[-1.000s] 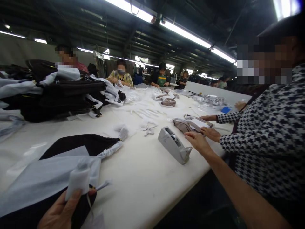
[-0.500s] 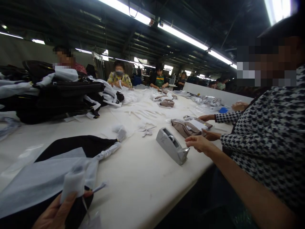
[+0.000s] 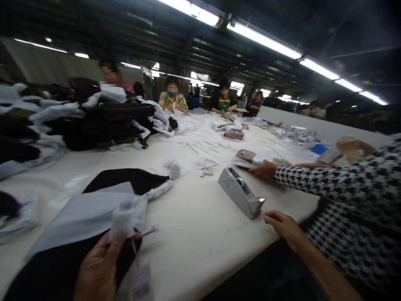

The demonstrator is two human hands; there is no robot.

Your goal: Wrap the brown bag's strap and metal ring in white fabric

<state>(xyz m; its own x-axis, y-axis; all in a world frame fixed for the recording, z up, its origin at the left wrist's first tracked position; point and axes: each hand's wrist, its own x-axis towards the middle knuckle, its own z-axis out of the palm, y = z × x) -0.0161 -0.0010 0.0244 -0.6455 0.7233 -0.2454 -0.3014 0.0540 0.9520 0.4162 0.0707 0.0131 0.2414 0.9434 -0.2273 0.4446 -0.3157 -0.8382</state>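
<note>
My left hand (image 3: pixel 102 261) is closed around a piece of white foam wrap (image 3: pixel 121 223) at the near edge of a black bag (image 3: pixel 125 179). Pale tissue paper (image 3: pixel 81 213) lies over the bag, and its strap (image 3: pixel 159 189) is wrapped in white. Below the hand hangs a tag with a barcode (image 3: pixel 140 284). My right hand (image 3: pixel 283 225) is pinched just off the cutter end of a grey tape dispenser (image 3: pixel 239 192); whatever is between those fingertips is too small to make out.
Black bags with white wrapping (image 3: pixel 109 121) are piled at the left. White scissors (image 3: pixel 206 168) lie beyond the dispenser. At the right a co-worker's hand (image 3: pixel 266 169) touches a taupe bag (image 3: pixel 246 155). Other people sit around the far side of the white table (image 3: pixel 188 259).
My right hand has drawn back from the dispenser's cutter, toward the table edge. My left hand still grips the foam. The co-worker's arm has reached further over the table, and the view has swung left.
</note>
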